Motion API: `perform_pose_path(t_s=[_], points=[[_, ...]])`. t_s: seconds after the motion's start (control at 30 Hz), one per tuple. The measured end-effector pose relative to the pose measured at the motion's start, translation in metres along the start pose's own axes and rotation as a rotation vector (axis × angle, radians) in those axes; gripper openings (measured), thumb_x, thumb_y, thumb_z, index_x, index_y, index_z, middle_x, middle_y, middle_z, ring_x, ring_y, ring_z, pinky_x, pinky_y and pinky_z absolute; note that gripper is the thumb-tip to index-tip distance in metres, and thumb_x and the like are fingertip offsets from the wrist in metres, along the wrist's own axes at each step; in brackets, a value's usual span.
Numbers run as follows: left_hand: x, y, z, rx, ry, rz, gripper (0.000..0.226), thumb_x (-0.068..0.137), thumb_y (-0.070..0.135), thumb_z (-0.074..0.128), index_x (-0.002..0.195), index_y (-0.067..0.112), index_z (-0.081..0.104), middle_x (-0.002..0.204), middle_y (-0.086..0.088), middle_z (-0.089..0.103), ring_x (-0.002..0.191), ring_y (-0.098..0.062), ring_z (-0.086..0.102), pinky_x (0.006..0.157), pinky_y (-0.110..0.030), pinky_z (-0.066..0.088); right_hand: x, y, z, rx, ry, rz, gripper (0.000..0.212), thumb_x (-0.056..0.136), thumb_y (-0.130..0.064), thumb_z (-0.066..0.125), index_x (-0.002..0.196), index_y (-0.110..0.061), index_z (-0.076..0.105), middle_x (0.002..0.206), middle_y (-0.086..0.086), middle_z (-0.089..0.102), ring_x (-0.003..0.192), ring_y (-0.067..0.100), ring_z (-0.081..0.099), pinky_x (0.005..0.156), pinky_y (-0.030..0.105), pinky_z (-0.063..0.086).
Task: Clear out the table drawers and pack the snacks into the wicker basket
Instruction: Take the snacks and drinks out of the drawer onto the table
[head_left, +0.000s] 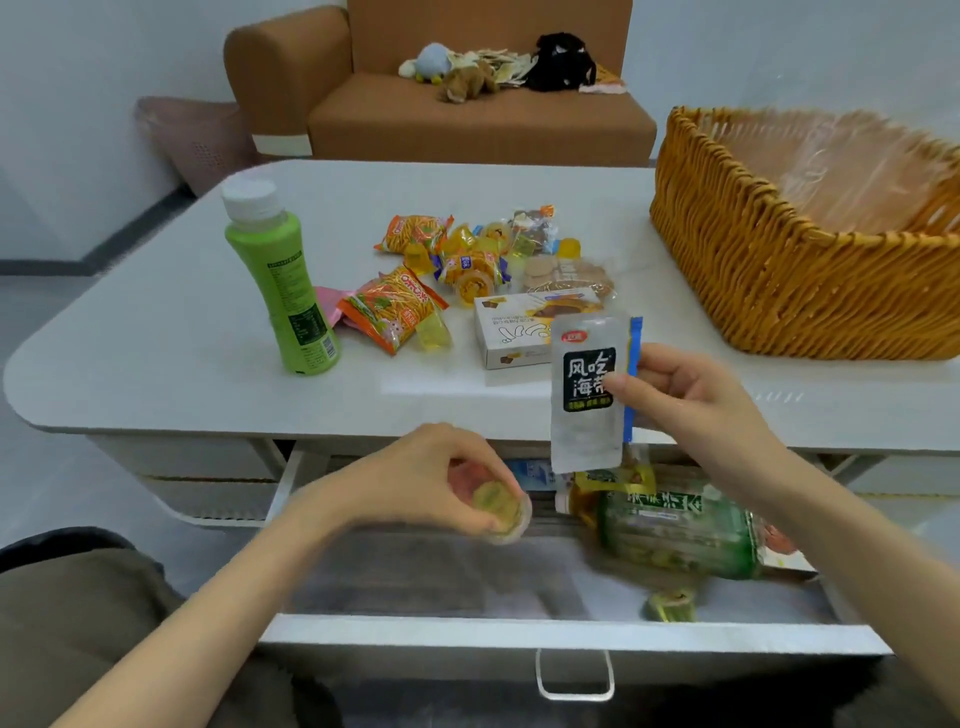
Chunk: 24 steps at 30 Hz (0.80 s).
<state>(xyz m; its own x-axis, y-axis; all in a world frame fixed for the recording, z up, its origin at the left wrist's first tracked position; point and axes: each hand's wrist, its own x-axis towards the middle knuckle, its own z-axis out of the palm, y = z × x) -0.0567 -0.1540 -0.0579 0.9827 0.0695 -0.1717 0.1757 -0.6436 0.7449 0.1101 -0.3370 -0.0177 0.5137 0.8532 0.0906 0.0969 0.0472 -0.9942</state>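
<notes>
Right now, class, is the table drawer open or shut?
Open: the drawer is pulled out below the table, its front panel toward the camera, a green bottle lying inside.

Over the open drawer, the left hand grips a jelly cup, the right hand pinches a silver packet.

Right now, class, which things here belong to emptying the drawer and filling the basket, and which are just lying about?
Job: wicker basket; open drawer; snack pile on the table; silver packet in the right hand; jelly cup in the left hand; tea bottle in the drawer.
Lying about: soft toys, sofa, pink bin.
</notes>
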Motion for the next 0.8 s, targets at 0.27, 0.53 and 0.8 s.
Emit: perform_pose_path(t_s=[0.27,0.53,0.8], points=[[-0.004,-0.017,-0.046,-0.070,0.636,-0.009,0.032,0.068,0.018,0.083,0.092,0.038,0.074,0.101,0.018,0.068,0.100,0.002,0.059,0.085,-0.032,0.054,0.011,0.015,0.013,-1.066,0.293,-0.666,0.028,0.082,-0.010,0.070,0.109,-0.012,0.072,0.095,-0.004,0.074,0.078,0.014,0.070,0.063,0.027,0.055],[0.020,-0.051,-0.034,0.069,0.778,-0.043,0.031,0.077,0.028,0.079,0.107,0.030,0.073,0.110,0.014,0.068,0.104,0.000,0.057,0.093,-0.024,0.045,0.024,0.076,0.012,-1.496,-0.072,-0.346,0.087,0.076,0.002,0.074,0.148,-0.016,0.030,0.151,0.004,0.035,0.140,0.028,0.035,0.113,0.038,0.015],[0.037,-0.062,-0.028,0.217,0.633,-0.056,0.042,0.101,0.015,0.044,0.140,0.031,0.045,0.152,0.009,0.033,0.146,-0.019,0.015,0.115,-0.033,0.019,0.069,0.079,0.014,-1.421,-0.217,-0.103,0.081,0.093,0.004,0.043,0.153,-0.024,-0.004,0.161,-0.006,-0.006,0.148,0.016,-0.008,0.116,0.036,-0.012]])
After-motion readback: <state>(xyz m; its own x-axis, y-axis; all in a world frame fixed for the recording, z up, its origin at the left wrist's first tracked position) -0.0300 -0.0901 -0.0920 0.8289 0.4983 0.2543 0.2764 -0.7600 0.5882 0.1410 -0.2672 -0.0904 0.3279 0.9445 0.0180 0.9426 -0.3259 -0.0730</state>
